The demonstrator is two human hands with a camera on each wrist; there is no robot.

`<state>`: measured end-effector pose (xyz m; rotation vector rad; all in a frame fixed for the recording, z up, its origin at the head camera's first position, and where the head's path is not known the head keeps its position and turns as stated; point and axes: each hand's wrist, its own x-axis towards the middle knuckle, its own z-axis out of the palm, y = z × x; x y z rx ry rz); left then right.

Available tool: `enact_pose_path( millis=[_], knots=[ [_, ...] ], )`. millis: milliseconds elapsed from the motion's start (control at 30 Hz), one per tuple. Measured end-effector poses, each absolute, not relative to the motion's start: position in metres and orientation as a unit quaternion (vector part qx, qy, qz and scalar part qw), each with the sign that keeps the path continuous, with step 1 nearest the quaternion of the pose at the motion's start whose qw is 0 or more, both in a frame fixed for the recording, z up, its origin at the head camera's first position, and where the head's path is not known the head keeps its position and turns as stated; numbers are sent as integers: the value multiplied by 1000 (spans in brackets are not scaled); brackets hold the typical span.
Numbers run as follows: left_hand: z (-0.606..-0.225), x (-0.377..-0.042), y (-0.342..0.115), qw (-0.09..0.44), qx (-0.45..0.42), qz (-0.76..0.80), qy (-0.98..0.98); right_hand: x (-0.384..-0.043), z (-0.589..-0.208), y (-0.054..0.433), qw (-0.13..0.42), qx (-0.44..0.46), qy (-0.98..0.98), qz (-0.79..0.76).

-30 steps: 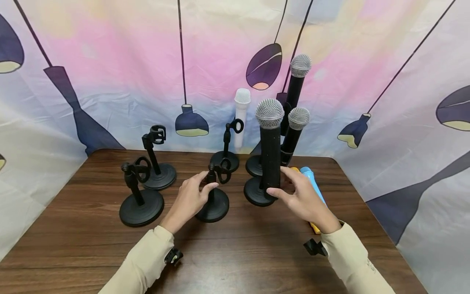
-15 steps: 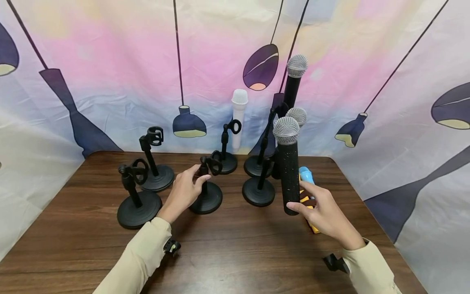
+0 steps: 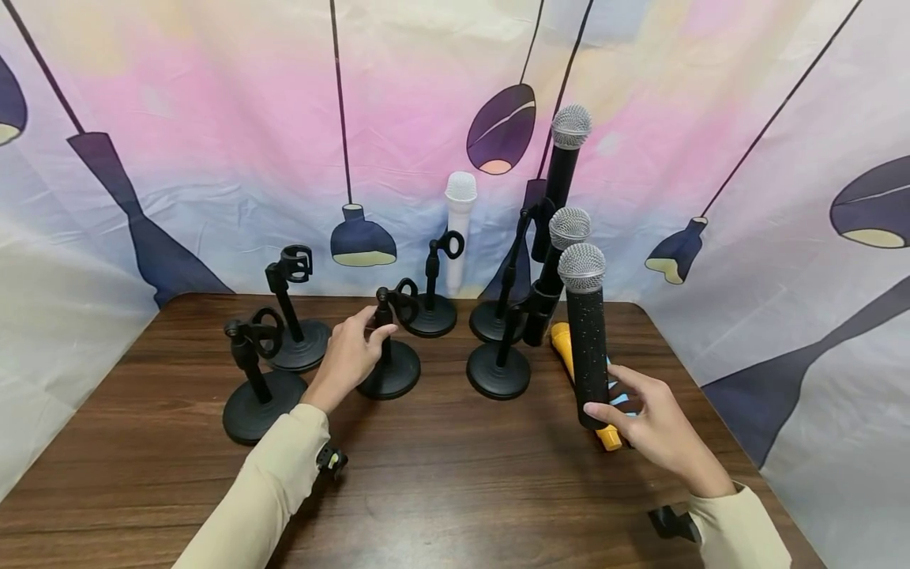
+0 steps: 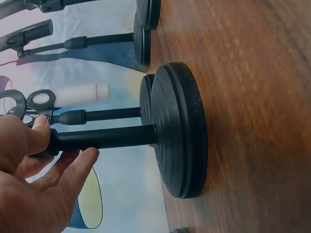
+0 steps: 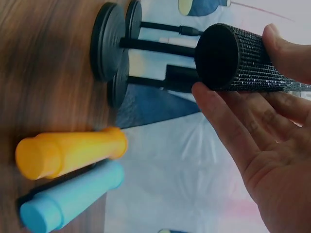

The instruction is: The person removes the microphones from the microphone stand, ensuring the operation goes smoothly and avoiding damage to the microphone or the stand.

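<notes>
Head view: glitter-textured black microphone (image 3: 588,348), right of frame centre, held by right hand (image 3: 656,423) at lower handle; probably stiff, light, good traction; handle likely safest hold, grille likely dentable. Left hand (image 3: 347,359), left of centre, pinches post of microphone stand (image 3: 395,374) on worktop (image 3: 469,490); base probably heaviest. Left wrist view: stand's upper end partly covered by fingers. Right wrist view: microphone's grille not clearly shown; end face too dark to read.
</notes>
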<state>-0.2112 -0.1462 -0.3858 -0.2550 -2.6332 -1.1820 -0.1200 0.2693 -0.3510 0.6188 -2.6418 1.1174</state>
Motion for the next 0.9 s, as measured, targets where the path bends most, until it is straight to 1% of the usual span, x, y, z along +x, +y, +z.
enact_pose_path(
  millis=[233,567,733,900],
  knots=[
    [-385,-221,-149,129,-83,-403,-902,-120,-358,287,106,176,-906,370],
    [-384,-231,-154,121,-75,-400,-906,-125,-366,312,96,126,-923,349],
    [-383,-236,-155,117,-74,-404,-905,-131,-369,324,80,99,-935,332],
    [-381,-240,-154,114,-70,-401,-906,-139,-376,339,54,69,-941,325]
  ],
)
